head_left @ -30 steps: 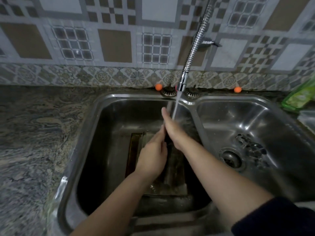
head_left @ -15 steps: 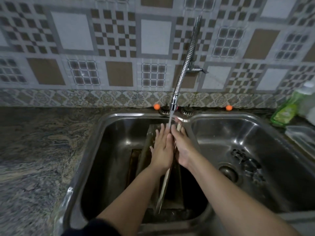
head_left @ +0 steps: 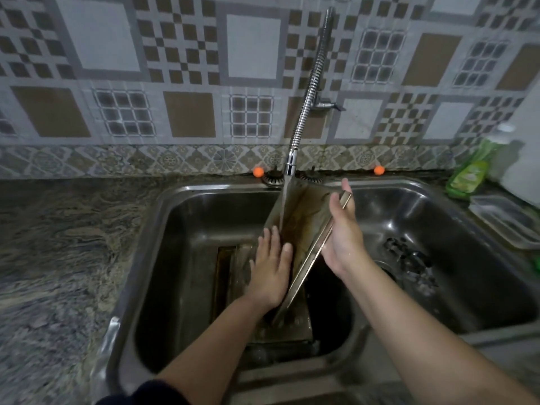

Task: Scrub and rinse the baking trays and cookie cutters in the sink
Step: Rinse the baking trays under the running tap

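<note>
Water from the tap [head_left: 304, 112] sheets down the tray [head_left: 301, 226] tilted over the left basin, left hand [head_left: 271, 270] flat and open on its face, right hand [head_left: 340, 232] gripping the far rim: stiff, light metal, slick when wet, best held by its edges.

We see two bare forearms, and our left hand [head_left: 270, 268] and right hand [head_left: 342, 235] wear nothing; a dark sleeve [head_left: 146, 394] (navy, perhaps) bunches at the frame's bottom left edge.
</note>
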The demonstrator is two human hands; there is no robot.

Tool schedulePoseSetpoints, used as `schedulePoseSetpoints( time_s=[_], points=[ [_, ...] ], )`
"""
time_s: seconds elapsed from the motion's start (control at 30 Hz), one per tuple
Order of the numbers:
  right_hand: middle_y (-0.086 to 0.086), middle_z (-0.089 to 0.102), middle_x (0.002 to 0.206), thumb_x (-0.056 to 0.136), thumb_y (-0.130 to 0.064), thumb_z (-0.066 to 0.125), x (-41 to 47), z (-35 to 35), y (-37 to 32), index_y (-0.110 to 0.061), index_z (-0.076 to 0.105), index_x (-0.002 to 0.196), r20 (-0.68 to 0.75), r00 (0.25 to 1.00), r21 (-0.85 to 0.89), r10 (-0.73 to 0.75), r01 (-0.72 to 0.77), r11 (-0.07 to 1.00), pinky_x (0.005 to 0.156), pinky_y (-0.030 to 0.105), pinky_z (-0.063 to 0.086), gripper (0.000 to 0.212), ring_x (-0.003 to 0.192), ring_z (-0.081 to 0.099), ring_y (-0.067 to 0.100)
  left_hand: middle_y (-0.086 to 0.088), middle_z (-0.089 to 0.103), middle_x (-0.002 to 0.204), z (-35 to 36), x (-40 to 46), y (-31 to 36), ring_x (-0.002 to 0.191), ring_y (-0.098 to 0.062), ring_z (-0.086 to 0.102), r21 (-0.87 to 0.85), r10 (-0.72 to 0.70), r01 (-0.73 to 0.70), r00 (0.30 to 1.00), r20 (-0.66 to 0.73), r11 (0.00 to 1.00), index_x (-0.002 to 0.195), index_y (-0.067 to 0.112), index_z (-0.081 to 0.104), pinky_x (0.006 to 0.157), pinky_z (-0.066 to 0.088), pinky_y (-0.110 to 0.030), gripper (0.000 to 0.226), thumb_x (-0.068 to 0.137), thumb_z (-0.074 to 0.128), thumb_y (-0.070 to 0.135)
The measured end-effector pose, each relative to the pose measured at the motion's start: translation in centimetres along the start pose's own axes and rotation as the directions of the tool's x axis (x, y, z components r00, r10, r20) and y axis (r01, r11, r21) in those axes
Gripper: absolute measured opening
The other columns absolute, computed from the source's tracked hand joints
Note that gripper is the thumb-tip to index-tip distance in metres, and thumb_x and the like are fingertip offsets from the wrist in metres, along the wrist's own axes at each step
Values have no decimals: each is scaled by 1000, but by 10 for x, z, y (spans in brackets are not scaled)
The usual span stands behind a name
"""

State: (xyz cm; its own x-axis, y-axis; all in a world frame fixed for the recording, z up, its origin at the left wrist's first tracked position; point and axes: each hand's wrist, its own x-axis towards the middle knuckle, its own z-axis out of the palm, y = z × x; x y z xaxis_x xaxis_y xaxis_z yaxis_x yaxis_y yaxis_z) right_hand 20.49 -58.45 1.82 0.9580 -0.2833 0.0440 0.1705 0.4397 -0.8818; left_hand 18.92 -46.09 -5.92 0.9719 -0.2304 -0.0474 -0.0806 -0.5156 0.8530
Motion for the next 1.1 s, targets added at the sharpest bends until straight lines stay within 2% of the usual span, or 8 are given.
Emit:
schedulePoseSetpoints(
  time_s=[0.2, 0.3, 0.4, 0.5, 0.6, 0.7, 0.9, 1.1],
  points=[
    [0, 22, 158, 97, -35, 49, 4, 6, -19, -53, 28, 141, -23, 999, -61, -43, 41, 997, 115, 55, 23, 52, 143, 25, 21, 9, 5, 161, -15, -23, 12, 147, -16, 9, 311, 412, -383, 911, -31, 870, 150, 39, -6, 112, 31, -40, 73, 92, 32, 61],
    [2, 34, 153, 98, -32, 49, 2, 19, -39, -52, 25, 142, 42, 998, -70, -42, 45, 997, 112, 51, 32, 55, 137, 38, 24, -2, 28, 156, -16, -20, 30, 119, -28, 57, 533, 669, -518, 733, -127, 669, 151, 36, 0, 71, 57, -37, 69, 97, 42, 29],
    [-1, 49, 139, 96, -33, 52, 8, 22, -63, -44, 29, 142, 161, 985, -170, -61, 88, 982, 103, 48, 43, 52, 127, 48, 24, -10, 39, 149, -23, -14, 52, 79, -33, 68, 605, 683, -452, 696, -221, 656, 151, 33, 5, 46, 50, -33, 85, 87, 56, 9],
    [-5, 42, 145, 96, -45, 47, 12, -1, -73, -37, 36, 143, 224, 942, -431, -250, 326, 841, 109, 40, 35, 49, 135, 39, 16, -13, 47, 141, -29, -9, 81, 69, -33, 66, 524, 643, -416, 662, -385, 743, 150, 36, 0, 52, 56, -41, 76, 94, 43, 8],
    [2, 14, 158, 96, -49, 44, 26, -45, -71, -43, 29, 145, 168, 915, -733, -368, 365, 574, 117, 47, 19, 51, 145, 14, 22, -1, 48, 137, -23, -10, 109, 106, -14, 60, 281, 609, -552, 606, -512, 785, 152, 35, 8, 88, 54, -34, 59, 102, 32, 12],
    [-2, 9, 160, 97, -47, 43, 38, -86, -73, -45, 20, 148, 195, 963, -713, -187, 270, 647, 117, 46, 20, 55, 146, 14, 20, 10, 37, 150, -2, -3, 125, 136, 0, 35, 14, 493, -589, 662, -565, 808, 152, 30, 16, 114, 32, -28, 54, 103, 30, 12],
    [0, 26, 156, 93, -42, 56, 56, -160, -79, -34, 18, 152, 133, 991, -817, -13, 117, 564, 110, 37, 28, 71, 142, 27, 21, 35, 39, 130, 70, 10, 127, 124, 14, 40, -289, 226, -396, 848, -480, 871, 151, 24, 23, 97, 32, -1, 49, 104, 31, 14],
    [8, 10, 160, 82, -56, 64, 78, -252, -65, -40, 0, 151, -17, 984, -975, 178, -56, 217, 111, 51, 32, 96, 144, 21, 31, 4, 7, 160, 121, 25, 91, 148, -19, 5, 174, 0, 14, 997, -79, 985, 154, 24, 7, 119, 11, -46, 60, 101, 24, 47]
  ],
)
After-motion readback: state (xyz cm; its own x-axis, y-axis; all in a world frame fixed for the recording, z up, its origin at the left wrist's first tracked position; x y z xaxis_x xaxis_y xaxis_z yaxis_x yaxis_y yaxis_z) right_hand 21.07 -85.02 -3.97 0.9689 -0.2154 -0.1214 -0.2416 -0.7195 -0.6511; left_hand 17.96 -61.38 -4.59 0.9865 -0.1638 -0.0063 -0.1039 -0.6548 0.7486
